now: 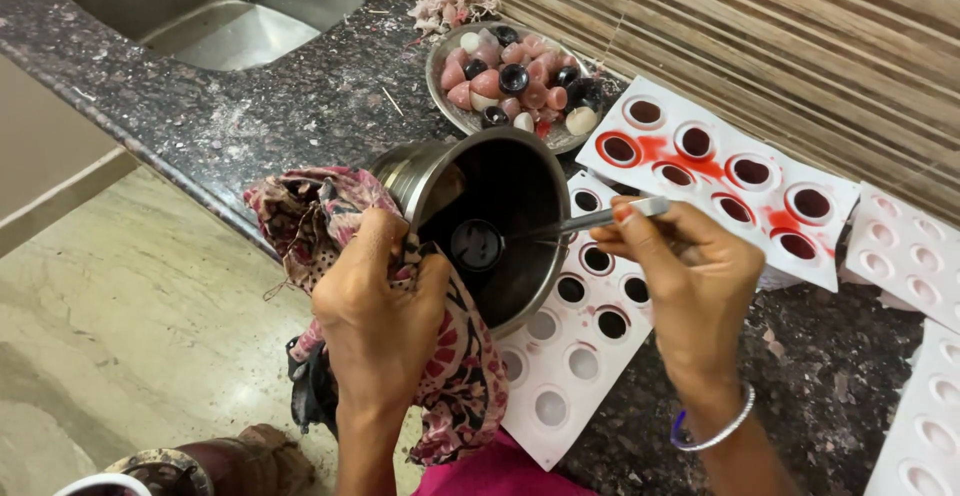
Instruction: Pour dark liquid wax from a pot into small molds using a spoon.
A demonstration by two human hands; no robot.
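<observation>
Both hands work at a tilted steel pot (pixel 490 221). Left hand (pixel 378 306) clenches a patterned pink cloth (pixel 455 376) against the pot's rim, mouth tipped toward the camera, dark inside. Right hand (pixel 690 271), a metal bangle at its wrist, pinches a slim steel spoon (pixel 560 228); its long axis runs roughly level, round bowl pointing left into the pot (possibly carrying dark liquid, hard to tell). Beneath lies a white mould tray (pixel 570 366) with round cavities on speckled granite counter (pixel 300 106). Behind, a steel plate (pixel 440 61) holds glossy pink, white and black pieces.
</observation>
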